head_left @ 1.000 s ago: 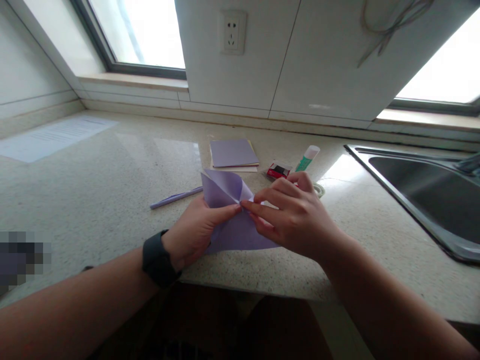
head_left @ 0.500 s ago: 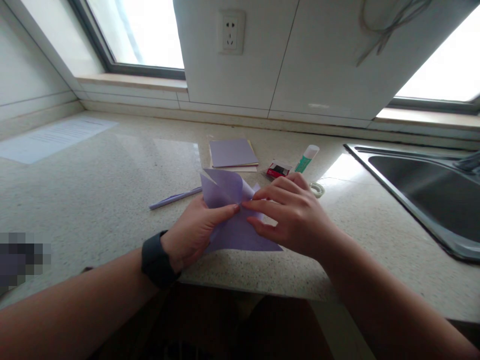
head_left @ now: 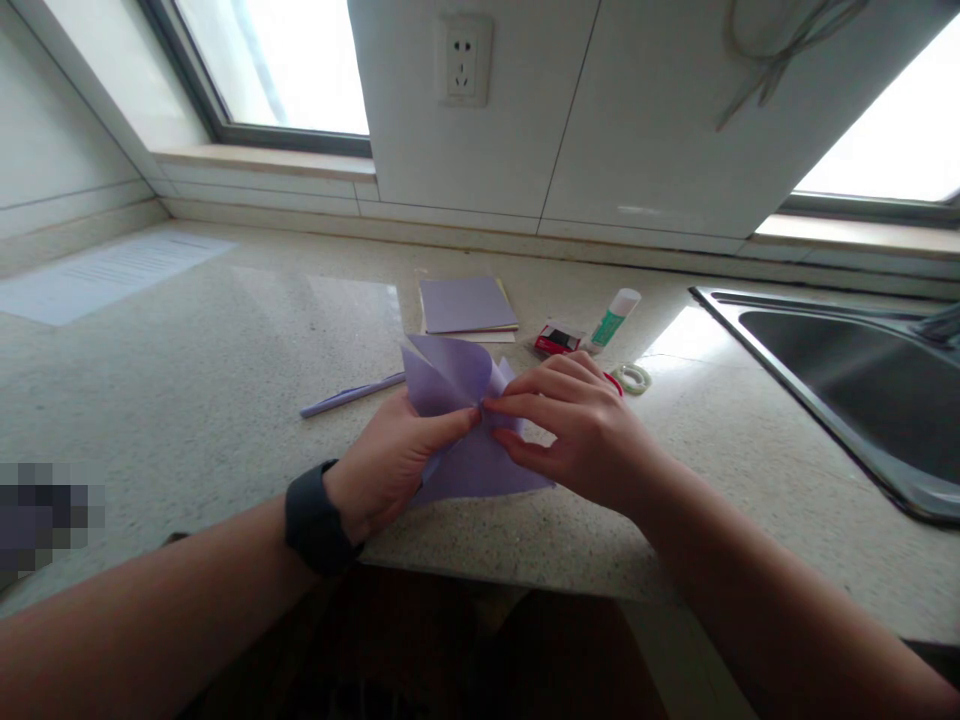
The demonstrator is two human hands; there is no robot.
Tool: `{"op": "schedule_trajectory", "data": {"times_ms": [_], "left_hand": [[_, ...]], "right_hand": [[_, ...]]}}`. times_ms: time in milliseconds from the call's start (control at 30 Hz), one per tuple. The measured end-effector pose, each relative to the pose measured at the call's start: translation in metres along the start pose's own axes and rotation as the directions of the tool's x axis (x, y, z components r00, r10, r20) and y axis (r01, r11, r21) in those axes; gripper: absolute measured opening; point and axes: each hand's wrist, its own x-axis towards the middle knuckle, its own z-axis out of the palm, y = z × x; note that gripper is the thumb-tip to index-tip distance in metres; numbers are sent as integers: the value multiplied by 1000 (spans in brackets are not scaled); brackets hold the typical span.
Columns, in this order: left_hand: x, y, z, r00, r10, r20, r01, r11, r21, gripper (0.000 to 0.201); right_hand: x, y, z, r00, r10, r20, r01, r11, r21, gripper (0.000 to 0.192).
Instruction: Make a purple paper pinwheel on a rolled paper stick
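The person's left hand [head_left: 390,440] has a closed grip on a light purple sheet of thin paper [head_left: 480,465], its thumb pressed flat on top near the middle while the other fingers are mostly hidden underneath. The grip of the right hand [head_left: 592,430] is partly open: its fingers are curled, a fingertip touches the paper right beside the left thumb tip, and its thumb sits a little apart, lower down; whether it pinches any paper I cannot tell. The sheet is between both hands, over the front edge of the speckled pale stone counter [head_left: 247,400], with flaps curving up at the back. A black wristwatch [head_left: 321,520] circles the left wrist. Just left of the sheet lies a slim purple paper stick [head_left: 352,395]. Behind the sheet is a stack of square papers [head_left: 469,305], purple on top. Beyond the right hand are a small red-and-black packet [head_left: 556,340], a white glue stick with a green label [head_left: 613,320], a pale ring-shaped roll [head_left: 632,379] and a red curved piece [head_left: 614,382], partly hidden. Farther out, a printed white sheet [head_left: 112,275] lies far left, and a stainless-steel sink [head_left: 724,308] is at right.
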Motion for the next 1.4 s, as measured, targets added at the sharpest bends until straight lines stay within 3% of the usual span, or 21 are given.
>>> {"op": "schedule_trajectory", "data": {"times_ms": [1233, 1400], "left_hand": [[-2, 3, 4, 999, -27, -19, 27, 1000, -11, 37], [-1, 1, 2, 1000, -6, -20, 7, 1000, 14, 36]], "right_hand": [[1, 3, -2, 999, -49, -1, 49, 999, -15, 14], [2, 0, -3, 1000, 1, 23, -1, 1000, 24, 20]]}}
